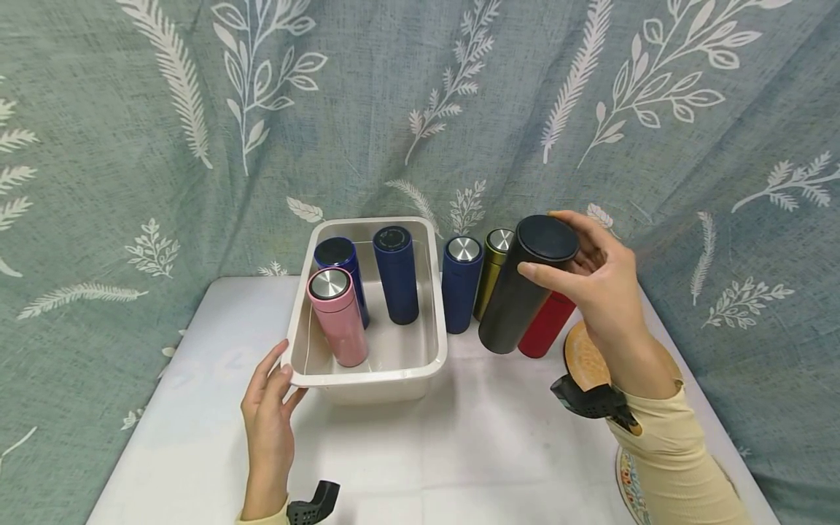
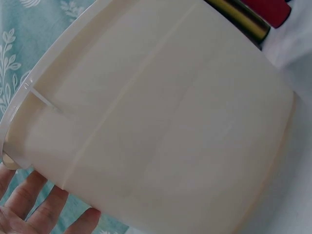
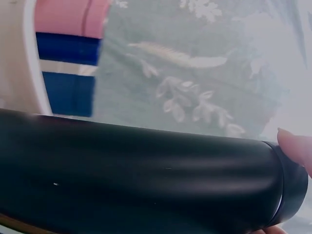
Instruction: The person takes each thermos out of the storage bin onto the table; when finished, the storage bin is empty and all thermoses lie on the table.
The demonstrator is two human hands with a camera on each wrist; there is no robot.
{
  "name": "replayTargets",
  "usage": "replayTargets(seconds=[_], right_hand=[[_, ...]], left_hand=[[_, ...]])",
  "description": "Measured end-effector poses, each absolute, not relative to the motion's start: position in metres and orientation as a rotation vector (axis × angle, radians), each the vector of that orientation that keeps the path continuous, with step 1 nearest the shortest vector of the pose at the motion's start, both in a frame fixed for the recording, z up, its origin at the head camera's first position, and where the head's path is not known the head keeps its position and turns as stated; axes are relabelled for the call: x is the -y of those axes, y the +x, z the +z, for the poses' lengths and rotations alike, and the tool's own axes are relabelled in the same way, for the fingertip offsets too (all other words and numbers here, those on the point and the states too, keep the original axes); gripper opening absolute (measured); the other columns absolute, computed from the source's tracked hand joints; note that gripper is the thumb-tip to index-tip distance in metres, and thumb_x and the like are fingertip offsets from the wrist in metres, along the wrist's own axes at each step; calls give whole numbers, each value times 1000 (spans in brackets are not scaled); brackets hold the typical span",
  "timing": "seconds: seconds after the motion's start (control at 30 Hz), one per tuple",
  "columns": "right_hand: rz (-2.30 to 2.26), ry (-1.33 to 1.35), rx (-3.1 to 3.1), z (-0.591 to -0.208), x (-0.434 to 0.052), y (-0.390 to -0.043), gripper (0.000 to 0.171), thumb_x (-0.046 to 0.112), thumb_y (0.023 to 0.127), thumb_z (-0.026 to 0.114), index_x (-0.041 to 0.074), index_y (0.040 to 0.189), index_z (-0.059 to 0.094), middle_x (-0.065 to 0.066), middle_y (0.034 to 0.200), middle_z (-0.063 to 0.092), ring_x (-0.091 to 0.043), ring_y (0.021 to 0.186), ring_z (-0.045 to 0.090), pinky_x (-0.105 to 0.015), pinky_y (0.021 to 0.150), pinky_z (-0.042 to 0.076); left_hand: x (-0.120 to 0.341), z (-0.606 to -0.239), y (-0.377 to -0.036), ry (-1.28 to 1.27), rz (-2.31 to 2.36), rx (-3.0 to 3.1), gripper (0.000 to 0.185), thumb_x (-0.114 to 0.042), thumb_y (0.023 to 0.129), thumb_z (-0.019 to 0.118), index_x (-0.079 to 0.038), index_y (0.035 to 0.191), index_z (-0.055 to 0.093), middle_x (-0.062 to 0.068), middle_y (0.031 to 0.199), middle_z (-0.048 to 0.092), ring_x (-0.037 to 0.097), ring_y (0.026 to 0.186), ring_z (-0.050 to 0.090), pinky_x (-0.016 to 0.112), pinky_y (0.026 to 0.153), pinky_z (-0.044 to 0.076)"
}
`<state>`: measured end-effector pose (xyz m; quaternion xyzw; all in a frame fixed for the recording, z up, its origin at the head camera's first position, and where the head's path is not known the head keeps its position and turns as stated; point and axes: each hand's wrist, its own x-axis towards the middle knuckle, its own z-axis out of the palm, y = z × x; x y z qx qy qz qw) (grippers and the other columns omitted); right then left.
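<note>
My right hand [image 1: 577, 266] grips a tall black flask [image 1: 525, 286] by its lid end, tilted, to the right of a cream plastic tub [image 1: 400, 367]. The black flask [image 3: 146, 180] fills the right wrist view, a fingertip [image 3: 295, 146] at its cap. Inside the tub stand a pink flask [image 1: 337, 317] and two dark blue flasks [image 1: 396, 273]. My left hand [image 1: 269, 408] rests with straight fingers on the tub's front left corner; its fingers [image 2: 34, 207] show below the tub wall [image 2: 161, 122] in the left wrist view.
A blue flask [image 1: 461, 283], an olive flask [image 1: 494, 266] and a red flask [image 1: 547, 324] stand right of the tub. A patterned round mat [image 1: 584, 361] lies under my right forearm. A white cloth [image 1: 459, 452] covers the table; a leaf-print curtain [image 1: 394, 109] hangs behind.
</note>
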<state>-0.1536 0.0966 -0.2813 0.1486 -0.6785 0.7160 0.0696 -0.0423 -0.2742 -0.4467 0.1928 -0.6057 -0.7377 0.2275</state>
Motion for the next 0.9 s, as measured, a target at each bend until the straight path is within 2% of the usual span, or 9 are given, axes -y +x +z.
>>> replayTargets(seconds=[0.43, 0.63, 0.9], right_hand=[[1951, 188, 2339, -337, -92, -172, 73, 20, 80, 86, 18, 144, 52, 6, 128, 66, -5, 109, 65, -14, 91, 52], [1981, 156, 2326, -353, -87, -177, 73, 14, 78, 86, 13, 143, 51, 4, 128, 64, -3, 111, 65, -12, 93, 50], [1990, 89, 2307, -371, -83, -184, 72, 9, 76, 87, 13, 139, 54, -1, 129, 64, -2, 112, 63, -11, 95, 49]], left_hand=[[275, -446, -42, 524, -2039, 1678, 41, -17, 104, 50, -12, 144, 54, 2, 140, 55, 11, 116, 66, 22, 85, 57], [275, -446, -42, 528, -2033, 1681, 40, -17, 104, 50, -12, 144, 54, 3, 139, 56, 11, 115, 66, 22, 84, 57], [275, -446, -41, 522, -2043, 1690, 41, -17, 105, 49, -12, 145, 53, 5, 141, 55, 11, 117, 65, 22, 86, 57]])
